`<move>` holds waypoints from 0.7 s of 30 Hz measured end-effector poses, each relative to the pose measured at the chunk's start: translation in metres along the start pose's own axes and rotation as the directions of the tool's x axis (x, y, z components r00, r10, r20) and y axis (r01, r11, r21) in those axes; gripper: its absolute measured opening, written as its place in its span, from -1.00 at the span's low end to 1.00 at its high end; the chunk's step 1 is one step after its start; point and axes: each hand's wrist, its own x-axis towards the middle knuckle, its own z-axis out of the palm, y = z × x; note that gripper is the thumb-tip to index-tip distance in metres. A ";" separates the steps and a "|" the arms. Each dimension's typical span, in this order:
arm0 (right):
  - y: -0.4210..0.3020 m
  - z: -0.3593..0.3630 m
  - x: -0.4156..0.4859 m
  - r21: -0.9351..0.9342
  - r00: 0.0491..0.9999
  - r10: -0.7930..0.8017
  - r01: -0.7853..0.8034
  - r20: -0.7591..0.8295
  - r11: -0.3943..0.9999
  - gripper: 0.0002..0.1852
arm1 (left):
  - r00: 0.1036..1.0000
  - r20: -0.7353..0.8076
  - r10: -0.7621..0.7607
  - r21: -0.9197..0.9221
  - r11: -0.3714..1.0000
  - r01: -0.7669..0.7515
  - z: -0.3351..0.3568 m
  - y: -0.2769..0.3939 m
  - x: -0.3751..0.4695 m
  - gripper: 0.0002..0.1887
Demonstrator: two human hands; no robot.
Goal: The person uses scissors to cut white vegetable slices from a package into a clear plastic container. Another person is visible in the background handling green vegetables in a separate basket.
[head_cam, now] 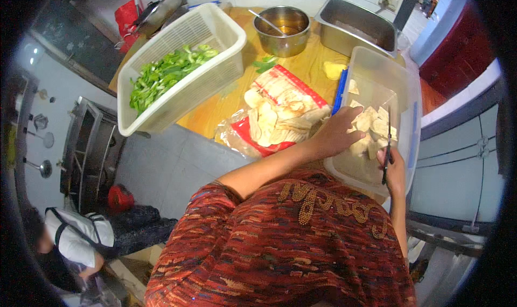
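My right hand [392,163] grips a pair of scissors [389,145] by its dark handles, blades pointing away from me over a clear plastic tub [406,80]. Pale, flat cut food pieces [365,119] lie in the tub. My left hand [343,131] reaches over the tub's near left side, fingers apart, close above the pieces; whether it touches or holds one cannot be told. Left of it, an opened plastic bag [242,135] with red bands holds several pale round slices [268,119].
A white plastic basket [194,78] of chopped greens [173,68] stands left. Behind are a steel pot [278,44] with a utensil and a rectangular steel pan [339,36]. A yellow piece [334,70] and green leaves [265,64] lie on the wooden table [202,119]. Another person [80,236] is at lower left.
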 end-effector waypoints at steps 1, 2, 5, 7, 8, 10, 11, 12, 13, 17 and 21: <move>0.004 -0.005 -0.001 -0.153 0.994 -0.090 0.080 -0.062 0.985 -0.70 | 0.997 -0.077 -0.008 0.016 1.000 0.009 -0.006 -0.007 -0.004 -0.44; 0.009 -0.011 -0.003 -0.311 0.979 -0.166 0.123 -0.114 0.942 -0.72 | 0.992 -0.107 -0.071 0.041 0.996 0.076 -0.018 -0.016 -0.009 -0.50; 0.024 -0.024 -0.008 -0.194 0.960 -0.082 0.029 -0.269 0.980 -0.75 | 0.875 -0.471 -0.108 0.048 0.988 0.147 -0.066 -0.041 -0.048 -0.61; 0.032 -0.026 -0.012 -0.032 0.960 0.027 -0.037 -0.277 0.999 -0.75 | 0.790 -0.529 -0.310 0.199 0.860 0.470 -0.106 -0.061 -0.079 -0.55; 0.035 -0.026 -0.014 -0.007 0.968 0.038 -0.041 -0.250 0.999 -0.76 | 0.758 -0.516 -0.400 0.255 0.773 0.581 -0.120 -0.069 -0.096 -0.52; 0.035 -0.024 -0.015 -0.005 0.977 0.046 -0.048 -0.206 0.999 -0.77 | 0.768 -0.444 -0.461 0.396 0.668 0.630 -0.133 -0.087 -0.119 -0.51; 0.033 -0.022 -0.013 -0.040 0.983 0.022 -0.030 -0.184 0.999 -0.77 | 0.780 -0.369 -0.505 0.464 0.628 0.625 -0.135 -0.095 -0.129 -0.52; 0.030 -0.019 -0.012 -0.057 0.988 -0.007 -0.002 -0.157 0.998 -0.77 | 0.784 -0.296 -0.546 0.531 0.588 0.610 -0.139 -0.102 -0.135 -0.53; 0.026 -0.016 -0.011 -0.024 0.990 0.006 -0.010 -0.138 1.000 -0.77 | 0.740 -0.289 -0.607 0.394 0.629 0.670 -0.143 -0.106 -0.139 -0.56; 0.003 -0.001 -0.013 0.136 1.000 0.030 -0.030 0.002 0.990 -0.80 | 0.604 -0.362 -0.710 -0.167 0.687 0.708 -0.156 -0.096 -0.142 -0.74; -0.018 0.024 -0.021 0.135 0.972 0.043 -0.076 0.232 0.988 -0.68 | 0.590 -0.412 -0.694 -0.477 0.716 0.509 -0.167 -0.050 -0.116 -0.75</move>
